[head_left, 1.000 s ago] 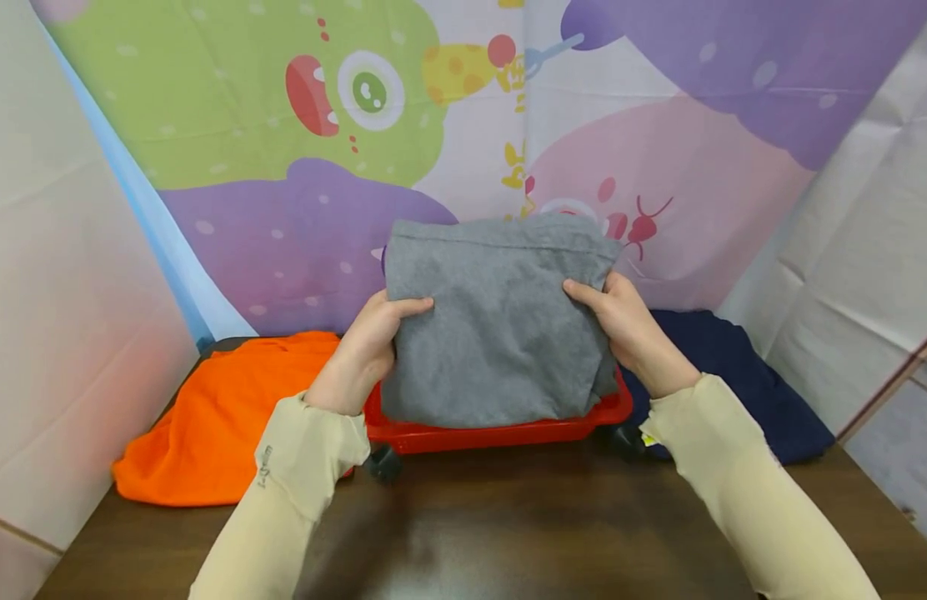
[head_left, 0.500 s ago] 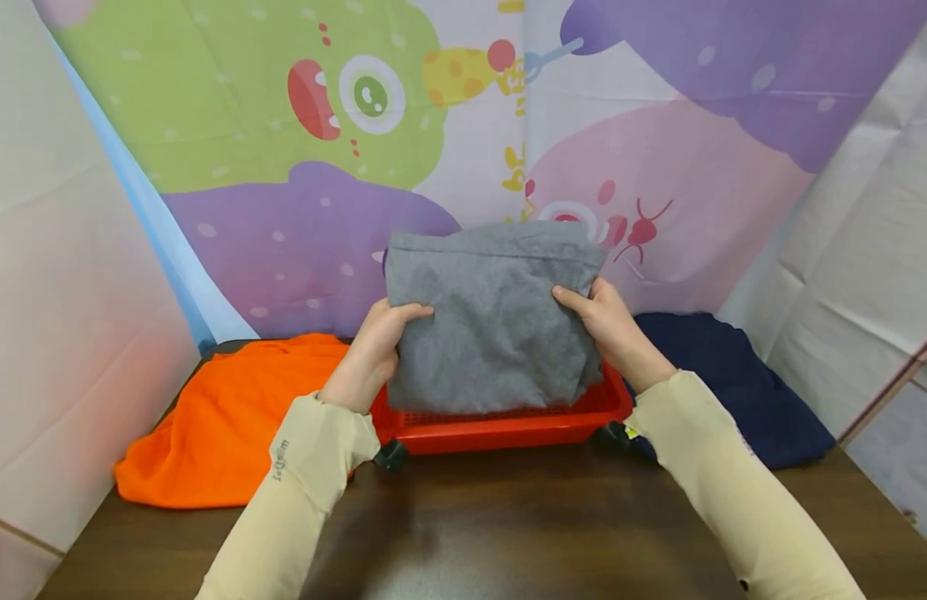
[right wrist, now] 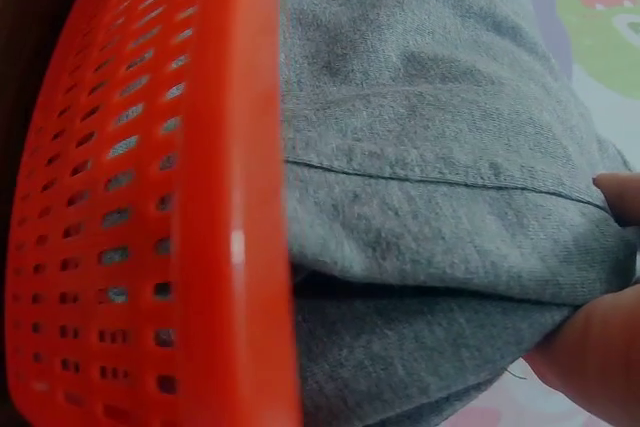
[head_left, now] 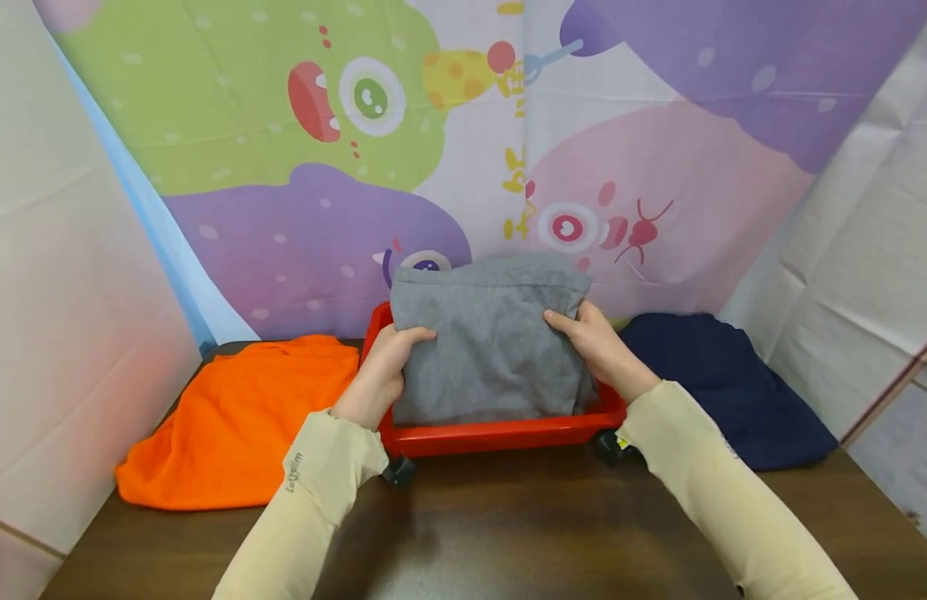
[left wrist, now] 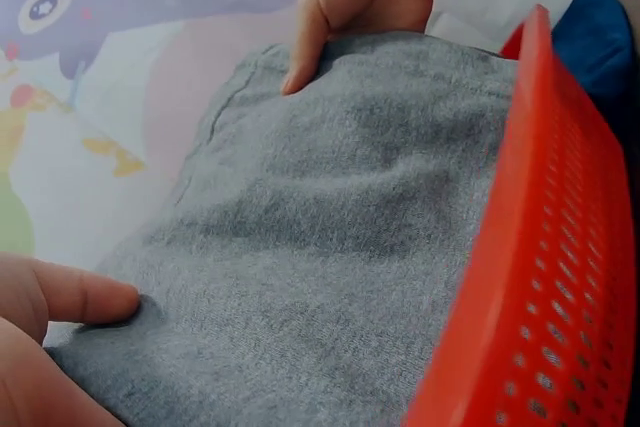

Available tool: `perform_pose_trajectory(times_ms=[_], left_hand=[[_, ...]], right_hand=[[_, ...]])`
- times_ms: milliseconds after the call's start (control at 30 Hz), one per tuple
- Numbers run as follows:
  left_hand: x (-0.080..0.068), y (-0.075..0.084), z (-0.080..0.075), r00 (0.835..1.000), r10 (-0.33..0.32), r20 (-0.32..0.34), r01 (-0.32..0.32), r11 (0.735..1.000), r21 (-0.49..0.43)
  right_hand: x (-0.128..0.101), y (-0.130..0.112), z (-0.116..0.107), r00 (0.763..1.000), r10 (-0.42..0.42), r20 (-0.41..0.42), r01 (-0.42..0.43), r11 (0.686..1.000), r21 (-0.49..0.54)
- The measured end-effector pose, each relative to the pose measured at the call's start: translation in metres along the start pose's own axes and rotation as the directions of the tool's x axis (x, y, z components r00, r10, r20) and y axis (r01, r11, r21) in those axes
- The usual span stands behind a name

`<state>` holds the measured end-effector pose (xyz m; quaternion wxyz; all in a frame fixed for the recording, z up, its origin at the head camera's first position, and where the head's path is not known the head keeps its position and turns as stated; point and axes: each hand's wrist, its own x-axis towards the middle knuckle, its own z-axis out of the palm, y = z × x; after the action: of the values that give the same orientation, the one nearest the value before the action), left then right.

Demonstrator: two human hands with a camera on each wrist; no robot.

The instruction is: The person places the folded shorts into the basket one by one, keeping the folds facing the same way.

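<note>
A folded grey cloth garment [head_left: 493, 350] stands tilted in the red basket [head_left: 501, 435], its lower edge below the front rim and its top well above it. At the garment's left side my left hand [head_left: 381, 371] grips it, thumb on the front face, fingers hidden behind. My right hand [head_left: 604, 350] pinches the opposite side the same way. In the left wrist view, grey fabric [left wrist: 300, 217] stretches between both thumbs beside the perforated basket wall [left wrist: 545, 277]. Fabric layers [right wrist: 430, 217] open slightly near the basket wall [right wrist: 130, 197] in the right wrist view.
An orange folded cloth [head_left: 231, 425] lies left of the basket, and a navy cloth [head_left: 722, 392] lies to its right. Black feet or casters [head_left: 400, 471] show under the basket's front corners. A printed cartoon curtain [head_left: 433, 125] hangs behind the brown table [head_left: 538, 525].
Both hands have lowered the grey garment, so its bottom edge has gone from above the basket's front rim to behind it. The orange and navy cloths have stayed put.
</note>
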<state>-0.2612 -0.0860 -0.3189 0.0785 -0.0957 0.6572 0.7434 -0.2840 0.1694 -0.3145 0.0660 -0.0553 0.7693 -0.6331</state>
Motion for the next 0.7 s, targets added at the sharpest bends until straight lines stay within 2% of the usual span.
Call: perform_pose_trajectory(times_ms=[300,500,700], left_hand=[[0.011,-0.019,0.0,0.999,-0.039,-0.02,0.039,0.999,0.015],[0.016,-0.027,-0.001,0.997,-0.065,-0.032,0.066,0.997,0.027],[0.019,-0.031,-0.003,0.996,-0.085,-0.032,0.086,0.995,0.048]], right_hand=[[0.005,0.015,0.007,0.999,0.03,0.014,-0.029,0.996,-0.09],[0.009,0.022,0.007,0.995,0.098,0.024,-0.094,0.985,-0.144],[0.012,0.027,0.007,0.99,0.13,0.045,-0.118,0.972,-0.204]])
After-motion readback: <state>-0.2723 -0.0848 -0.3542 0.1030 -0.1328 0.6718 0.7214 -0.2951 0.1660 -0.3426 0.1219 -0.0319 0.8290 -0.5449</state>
